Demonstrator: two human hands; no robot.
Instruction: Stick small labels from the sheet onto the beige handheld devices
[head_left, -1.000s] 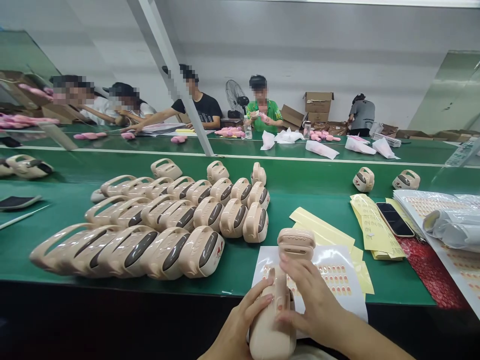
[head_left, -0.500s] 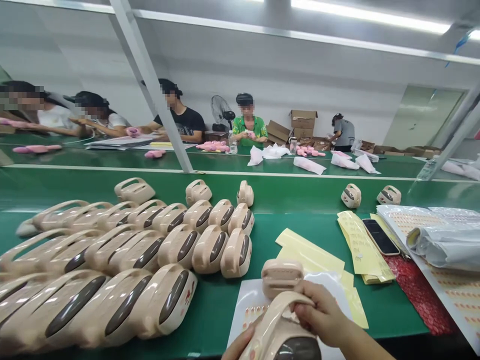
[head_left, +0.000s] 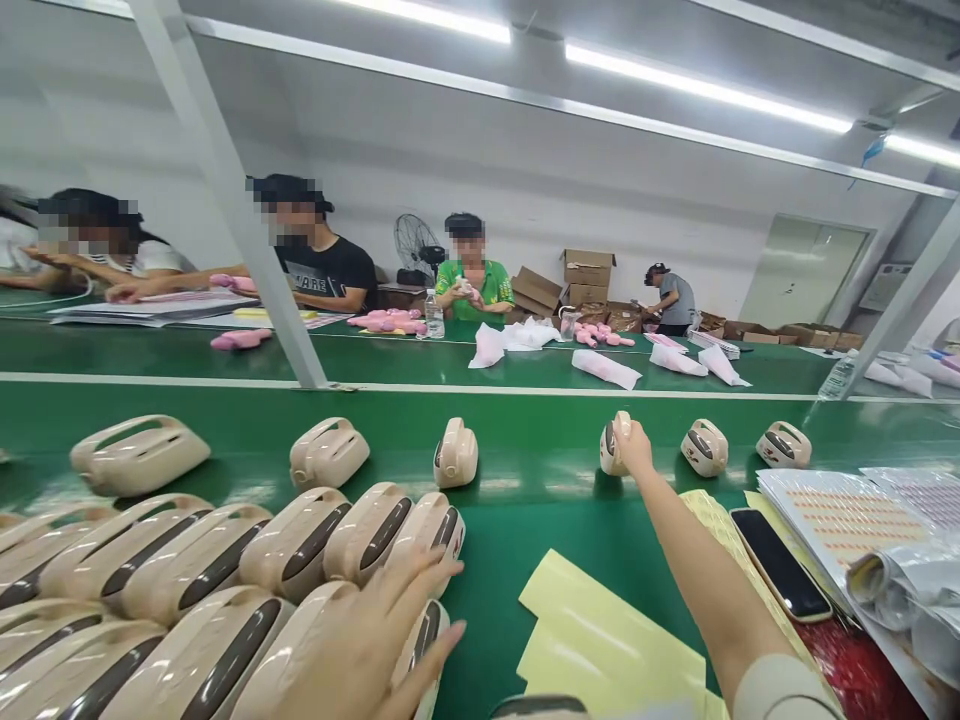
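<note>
At the far end of my outstretched right arm, my right hand [head_left: 638, 450] is closed around the handle of a beige plastic case [head_left: 613, 446] with a dark window, on the green belt [head_left: 540, 430]. My left hand [head_left: 375, 635] is spread, slightly blurred, over the front rows of similar beige cases [head_left: 296, 540]; whether it touches one I cannot tell. Another case [head_left: 540, 706] shows only its top at the bottom edge. Pale yellow backing sheets [head_left: 600, 640] lie between my arms.
Several more cases, such as one [head_left: 704, 447] right of my hand, stand spaced along the belt. A phone [head_left: 780, 562] and sticker sheets [head_left: 840, 520] lie at the right. Co-workers sit across the belt behind a slanted metal post [head_left: 225, 190].
My right hand has moved from the near bench out to the belt, with a case in it. My left hand has left the case and moved left over the rows. The view has shifted.
</note>
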